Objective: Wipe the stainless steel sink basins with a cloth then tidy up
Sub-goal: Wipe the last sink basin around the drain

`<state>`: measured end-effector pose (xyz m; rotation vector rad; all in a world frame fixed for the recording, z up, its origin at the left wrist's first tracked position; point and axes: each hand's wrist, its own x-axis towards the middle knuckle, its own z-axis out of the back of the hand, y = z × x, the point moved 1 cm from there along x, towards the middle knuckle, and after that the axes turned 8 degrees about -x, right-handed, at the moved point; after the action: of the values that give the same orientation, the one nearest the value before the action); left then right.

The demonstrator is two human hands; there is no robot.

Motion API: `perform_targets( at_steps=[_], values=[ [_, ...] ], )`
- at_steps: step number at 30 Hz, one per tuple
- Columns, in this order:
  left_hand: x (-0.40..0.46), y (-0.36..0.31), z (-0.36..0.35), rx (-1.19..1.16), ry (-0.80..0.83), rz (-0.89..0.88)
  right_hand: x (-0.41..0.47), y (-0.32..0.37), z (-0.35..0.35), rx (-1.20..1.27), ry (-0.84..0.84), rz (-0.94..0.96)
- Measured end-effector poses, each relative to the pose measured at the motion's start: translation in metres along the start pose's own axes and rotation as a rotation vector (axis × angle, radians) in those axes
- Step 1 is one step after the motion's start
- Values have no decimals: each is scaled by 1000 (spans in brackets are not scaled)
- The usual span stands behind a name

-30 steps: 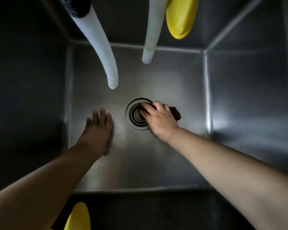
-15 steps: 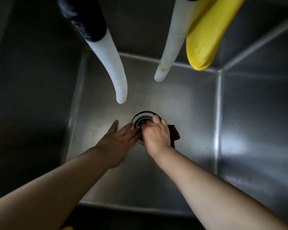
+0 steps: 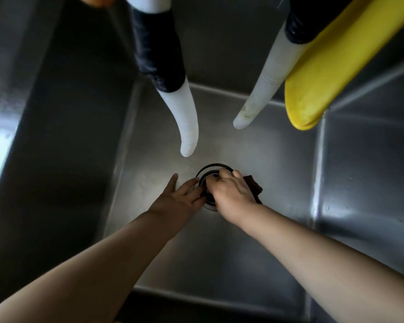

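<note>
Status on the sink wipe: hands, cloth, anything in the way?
Right hand grips dark cloth at drain. Left hand flat, fingers at drain rim. Two white hoses and a yellow object hang overhead.

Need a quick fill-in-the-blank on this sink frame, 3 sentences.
1. The right hand grips a dark ____ at the drain.
2. The left hand lies with straight fingers on the basin ____.
3. The flat object hanging at upper right is ____ in colour.

Missing words: cloth; floor; yellow

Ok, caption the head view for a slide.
Right hand wipes the drain with a dark cloth; left hand rests alongside.
</note>
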<state>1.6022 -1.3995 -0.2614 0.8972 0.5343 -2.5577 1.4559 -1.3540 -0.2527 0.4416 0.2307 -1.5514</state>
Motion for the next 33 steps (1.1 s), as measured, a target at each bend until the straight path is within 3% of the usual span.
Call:
perform_targets(
  at_steps=[2, 7, 16, 21, 24, 27, 33],
  values=[
    [-1, 2, 1, -10, -7, -9, 0, 1, -2, -87, -58, 48],
    [0, 6, 0, -15, 3, -24, -1, 4, -12, -231, 59, 58],
    [1, 14, -5, 30, -6, -31, 6, 10, -12, -43, 63, -84],
    [0, 15, -5, 10, -27, -27, 2, -1, -18, 98, -3, -64],
    [0, 14, -5, 29, -25, -25, -1, -7, -27, 261, -79, -97],
    [1, 14, -6, 39, -22, -22, -11, -6, -34, 480, -182, -271],
    [1, 14, -9, 61, -24, -25, -50, -7, -39, 663, -593, -547]
  ],
)
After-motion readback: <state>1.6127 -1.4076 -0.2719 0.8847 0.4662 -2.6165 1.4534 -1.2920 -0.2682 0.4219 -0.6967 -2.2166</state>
